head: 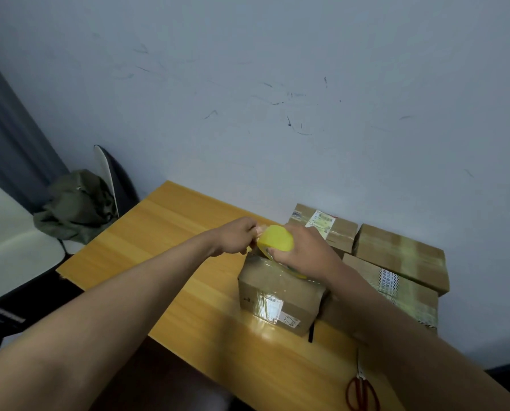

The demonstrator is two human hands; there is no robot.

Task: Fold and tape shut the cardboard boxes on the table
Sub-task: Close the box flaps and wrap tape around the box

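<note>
Four cardboard boxes on the counter point(170, 232): one point(280, 298) mid-counter, three point(325, 226) point(402, 256) point(396, 289) along the far right edge. One yellow tape roll point(276, 238). One pair of scissors point(362, 390) at the near edge.

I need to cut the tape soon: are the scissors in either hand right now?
No, the red-handled scissors lie on the table by the right forearm, while the right hand grips the yellow tape roll.
</note>
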